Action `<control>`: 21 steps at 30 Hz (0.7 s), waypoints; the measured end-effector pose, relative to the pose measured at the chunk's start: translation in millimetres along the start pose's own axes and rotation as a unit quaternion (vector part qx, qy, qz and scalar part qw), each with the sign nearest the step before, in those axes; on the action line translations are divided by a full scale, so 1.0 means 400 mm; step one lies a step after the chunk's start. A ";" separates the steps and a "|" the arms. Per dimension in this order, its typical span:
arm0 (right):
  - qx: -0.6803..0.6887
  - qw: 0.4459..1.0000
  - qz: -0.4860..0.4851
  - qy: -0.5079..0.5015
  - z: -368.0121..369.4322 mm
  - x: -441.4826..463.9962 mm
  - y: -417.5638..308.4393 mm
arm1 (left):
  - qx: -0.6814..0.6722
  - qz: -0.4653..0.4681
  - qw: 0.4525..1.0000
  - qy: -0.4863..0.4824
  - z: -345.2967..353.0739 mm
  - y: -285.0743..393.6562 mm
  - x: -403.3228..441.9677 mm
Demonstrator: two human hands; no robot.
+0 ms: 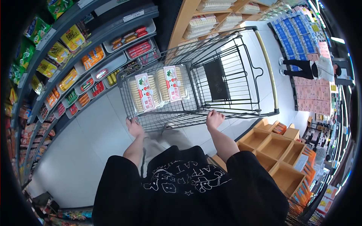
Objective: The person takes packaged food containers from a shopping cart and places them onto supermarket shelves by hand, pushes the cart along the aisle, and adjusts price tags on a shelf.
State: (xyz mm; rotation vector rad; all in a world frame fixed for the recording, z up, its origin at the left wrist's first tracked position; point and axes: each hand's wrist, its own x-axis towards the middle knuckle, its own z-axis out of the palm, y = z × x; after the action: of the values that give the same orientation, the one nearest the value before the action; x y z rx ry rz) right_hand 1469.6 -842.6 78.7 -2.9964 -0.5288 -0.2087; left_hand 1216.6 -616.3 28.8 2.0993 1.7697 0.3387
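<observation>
From the middle of our view, with twelve at the top, the shopping cart (217, 80) stretches from ten to two o'clock, its yellowish handle (268, 69) at two. Our left hand (134, 127), between eight and nine, has its fingers curled onto the basket's near corner; a few fingertips are hidden, so we cannot tell how tightly. Our right hand (215, 119), just past three, has its fingers closed around the near side rail. Inside the basket, two clear boxes of pale, round pieces sit side by side, labels up: the left box (145, 92) at ten, the right box (172, 84) between eleven and twelve. Packaged-food shelves (124, 19) curve past ten, wooden shelving (180, 22) stands toward twelve, wooden bins (276, 147) lie near four, and another person (322, 69) stands well apart between two and three.
</observation>
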 end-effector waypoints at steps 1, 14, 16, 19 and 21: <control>0.004 1.000 -0.007 0.004 0.006 0.030 0.032 | -0.001 0.000 1.000 0.005 0.015 0.039 -0.014; -0.021 1.000 0.010 0.019 0.010 0.266 0.203 | 0.012 -0.002 1.000 0.025 0.141 0.300 -0.040; -0.001 1.000 0.006 0.026 0.010 0.314 0.273 | 0.009 0.005 0.999 0.043 0.167 0.369 -0.073; 0.005 1.000 -0.002 0.017 0.006 0.367 0.318 | 0.021 0.010 0.999 0.032 0.178 0.435 -0.086; 0.001 0.999 -0.020 0.030 0.003 0.400 0.349 | 0.023 0.021 0.998 0.048 0.198 0.467 -0.096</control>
State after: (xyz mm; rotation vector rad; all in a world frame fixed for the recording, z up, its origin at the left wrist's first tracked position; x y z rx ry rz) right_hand 1666.9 -919.6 92.3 -2.9682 -0.5819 -0.2992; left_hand 1409.0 -690.2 39.6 2.1895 1.8049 0.4194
